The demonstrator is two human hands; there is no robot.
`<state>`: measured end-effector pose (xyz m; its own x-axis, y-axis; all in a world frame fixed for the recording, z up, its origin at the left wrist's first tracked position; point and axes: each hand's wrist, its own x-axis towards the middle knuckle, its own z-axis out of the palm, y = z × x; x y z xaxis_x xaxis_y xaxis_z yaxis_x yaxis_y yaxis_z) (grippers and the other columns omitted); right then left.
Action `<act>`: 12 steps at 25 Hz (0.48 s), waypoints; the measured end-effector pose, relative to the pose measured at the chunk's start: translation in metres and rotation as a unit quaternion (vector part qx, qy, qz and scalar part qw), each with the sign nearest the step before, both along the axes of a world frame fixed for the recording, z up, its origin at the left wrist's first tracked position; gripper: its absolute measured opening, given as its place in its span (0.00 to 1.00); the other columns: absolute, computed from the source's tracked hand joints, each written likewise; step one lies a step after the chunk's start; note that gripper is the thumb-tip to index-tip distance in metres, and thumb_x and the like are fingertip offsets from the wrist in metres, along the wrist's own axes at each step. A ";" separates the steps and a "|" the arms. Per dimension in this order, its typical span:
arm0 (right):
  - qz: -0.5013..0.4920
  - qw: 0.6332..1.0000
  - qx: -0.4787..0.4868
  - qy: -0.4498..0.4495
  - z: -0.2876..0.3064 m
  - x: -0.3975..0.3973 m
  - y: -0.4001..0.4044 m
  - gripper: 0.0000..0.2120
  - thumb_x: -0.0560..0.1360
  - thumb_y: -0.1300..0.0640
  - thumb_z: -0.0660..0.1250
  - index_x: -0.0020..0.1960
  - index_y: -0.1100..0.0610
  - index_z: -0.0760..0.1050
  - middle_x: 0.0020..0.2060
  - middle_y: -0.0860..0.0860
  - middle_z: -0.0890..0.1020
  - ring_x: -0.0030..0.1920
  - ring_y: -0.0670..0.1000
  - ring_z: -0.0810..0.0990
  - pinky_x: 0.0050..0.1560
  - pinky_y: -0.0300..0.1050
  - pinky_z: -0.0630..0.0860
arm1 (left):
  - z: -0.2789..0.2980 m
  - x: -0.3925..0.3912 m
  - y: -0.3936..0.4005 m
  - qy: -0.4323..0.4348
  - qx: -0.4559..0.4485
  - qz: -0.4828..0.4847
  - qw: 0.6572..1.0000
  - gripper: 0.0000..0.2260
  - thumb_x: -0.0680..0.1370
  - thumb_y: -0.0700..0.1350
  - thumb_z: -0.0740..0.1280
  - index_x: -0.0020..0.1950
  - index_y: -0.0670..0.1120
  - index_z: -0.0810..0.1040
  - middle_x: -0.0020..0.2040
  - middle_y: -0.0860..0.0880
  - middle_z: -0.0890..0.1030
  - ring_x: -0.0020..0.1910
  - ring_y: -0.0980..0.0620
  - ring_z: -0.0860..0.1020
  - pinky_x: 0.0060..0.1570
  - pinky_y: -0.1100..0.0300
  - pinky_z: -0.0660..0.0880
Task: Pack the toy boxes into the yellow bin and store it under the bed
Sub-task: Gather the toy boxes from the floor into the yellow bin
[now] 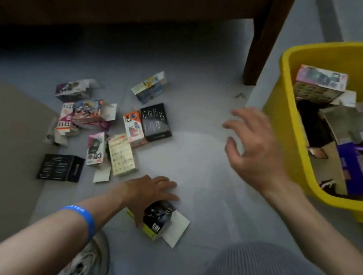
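Observation:
My left hand (pixel 149 194) is closed around a black-and-yellow toy box (pixel 157 220) lying on the grey floor near me, its white flap open. My right hand (pixel 254 146) hovers open and empty, fingers spread, just left of the yellow bin (pixel 284 114). The bin stands at the right and holds several toy boxes, among them a pink-and-black one (pixel 320 82) and a purple one (pixel 351 167). Several more boxes lie scattered on the floor at the left, including a black one (pixel 156 122), an orange-white one (pixel 133 126) and another black one (pixel 60 167).
A dark wooden bed leg (pixel 260 42) stands behind the bin, with the dark space under the bed (pixel 98 26) across the top. A brown cardboard sheet (pixel 12 139) lies at the left. My shoe (pixel 92 257) and grey-trousered knee (pixel 264 270) are at the bottom.

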<state>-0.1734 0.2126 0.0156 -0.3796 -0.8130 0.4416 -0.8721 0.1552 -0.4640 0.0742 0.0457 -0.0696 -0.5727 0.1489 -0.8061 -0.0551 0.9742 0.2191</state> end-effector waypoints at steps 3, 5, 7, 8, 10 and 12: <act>0.097 0.988 0.108 -0.051 -0.031 0.051 0.007 0.20 0.68 0.66 0.73 0.60 0.61 0.80 0.59 0.59 0.81 0.60 0.62 0.79 0.63 0.57 0.75 | 0.003 -0.010 -0.010 0.050 -0.015 0.085 0.995 0.40 0.61 0.61 0.77 0.70 0.56 0.65 0.66 0.53 0.72 0.63 0.49 0.71 0.53 0.54 0.71; 0.112 0.956 0.255 -0.090 -0.043 0.052 0.017 0.32 0.72 0.54 0.70 0.75 0.54 0.66 0.75 0.55 0.68 0.73 0.59 0.67 0.72 0.55 0.66 | 0.010 -0.031 -0.015 0.113 -0.021 0.134 0.984 0.38 0.60 0.62 0.74 0.66 0.59 0.65 0.59 0.55 0.75 0.57 0.50 0.74 0.49 0.56 0.71; 0.083 0.931 0.307 -0.179 -0.053 0.046 0.024 0.41 0.73 0.45 0.69 0.80 0.46 0.52 0.80 0.49 0.54 0.79 0.52 0.54 0.76 0.48 0.57 | 0.027 -0.066 -0.015 0.187 -0.002 0.166 0.968 0.38 0.58 0.64 0.71 0.65 0.61 0.62 0.56 0.58 0.75 0.54 0.53 0.75 0.46 0.59 0.70; 0.045 0.921 0.276 -0.271 -0.051 0.041 0.027 0.43 0.72 0.45 0.70 0.80 0.46 0.51 0.80 0.47 0.54 0.79 0.50 0.55 0.75 0.46 0.58 | 0.039 -0.088 -0.013 0.225 0.017 0.173 0.959 0.39 0.58 0.63 0.71 0.66 0.61 0.62 0.56 0.59 0.75 0.53 0.54 0.75 0.47 0.59 0.72; -0.055 0.896 0.148 -0.416 -0.033 0.031 0.026 0.41 0.72 0.47 0.74 0.78 0.44 0.55 0.76 0.43 0.63 0.75 0.47 0.63 0.72 0.44 0.65 | 0.071 -0.128 -0.009 0.290 0.059 0.184 0.937 0.41 0.59 0.62 0.73 0.69 0.61 0.61 0.57 0.59 0.75 0.52 0.56 0.75 0.50 0.57 0.75; -0.153 0.883 0.002 -0.443 -0.004 0.015 0.028 0.35 0.72 0.48 0.74 0.73 0.37 0.60 0.68 0.37 0.70 0.70 0.46 0.71 0.66 0.44 0.72 | 0.102 -0.159 -0.012 0.346 0.103 0.194 0.912 0.41 0.60 0.61 0.74 0.69 0.62 0.60 0.57 0.60 0.75 0.52 0.58 0.76 0.51 0.59 0.76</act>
